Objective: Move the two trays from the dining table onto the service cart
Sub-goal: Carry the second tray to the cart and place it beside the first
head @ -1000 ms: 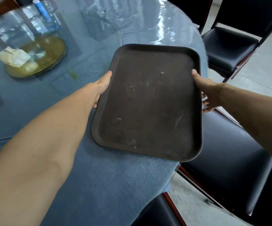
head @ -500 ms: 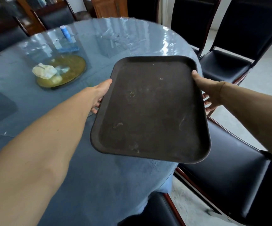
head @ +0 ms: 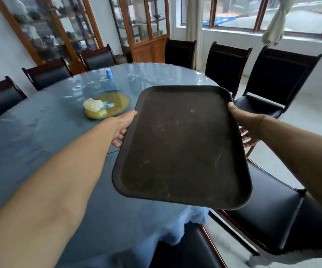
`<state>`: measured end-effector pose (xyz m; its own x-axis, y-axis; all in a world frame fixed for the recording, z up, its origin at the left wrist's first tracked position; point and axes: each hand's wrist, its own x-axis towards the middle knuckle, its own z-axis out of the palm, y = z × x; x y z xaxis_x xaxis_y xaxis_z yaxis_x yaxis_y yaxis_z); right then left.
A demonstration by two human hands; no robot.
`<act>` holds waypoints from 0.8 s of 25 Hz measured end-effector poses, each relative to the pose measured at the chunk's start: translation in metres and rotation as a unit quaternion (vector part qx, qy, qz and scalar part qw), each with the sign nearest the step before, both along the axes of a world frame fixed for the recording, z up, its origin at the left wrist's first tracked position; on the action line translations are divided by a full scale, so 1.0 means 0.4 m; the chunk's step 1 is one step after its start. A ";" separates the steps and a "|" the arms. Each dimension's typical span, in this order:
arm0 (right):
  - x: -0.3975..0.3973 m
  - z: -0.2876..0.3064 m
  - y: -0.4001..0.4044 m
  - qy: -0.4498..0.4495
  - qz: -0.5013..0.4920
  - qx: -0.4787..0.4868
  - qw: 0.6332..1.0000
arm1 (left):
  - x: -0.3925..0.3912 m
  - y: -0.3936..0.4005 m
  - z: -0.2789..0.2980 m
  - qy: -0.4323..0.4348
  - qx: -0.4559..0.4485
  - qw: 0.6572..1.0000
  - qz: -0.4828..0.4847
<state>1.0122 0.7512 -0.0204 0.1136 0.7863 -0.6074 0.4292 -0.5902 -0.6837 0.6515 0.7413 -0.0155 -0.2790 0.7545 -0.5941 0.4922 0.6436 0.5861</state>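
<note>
- The tray (head: pixel 181 146) is clear of the desk (head: pixel 40 132), held over the desk's near right edge.
- Black chairs (head: pixel 268 206) crowd that edge below and to the right of the tray; more chairs (head: pixel 226 64) ring the far side.
- Bare floor (head: pixel 301 120) lies open between the right-hand chairs and the window wall.
- On the desk, a yellow turntable (head: pixel 115 105) with a crumpled cloth (head: pixel 92 104) and a blue cylinder (head: pixel 109 73), probably a bottle, stand left of the tray; the surface nearer the left arm is bare.

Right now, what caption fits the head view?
Left hand and right hand hold an empty dark tray above the blue-covered dining table.
</note>
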 end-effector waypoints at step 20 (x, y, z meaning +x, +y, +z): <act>0.207 0.307 -0.859 -0.057 -0.145 0.041 0.987 | 0.212 -0.560 0.276 -0.049 -0.002 0.971 -0.235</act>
<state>1.0952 0.4077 0.1023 0.4040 0.7571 -0.5134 0.3271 -0.6437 -0.6919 0.7363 0.5172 0.0951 0.1534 0.7822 -0.6039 0.6745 0.3637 0.6425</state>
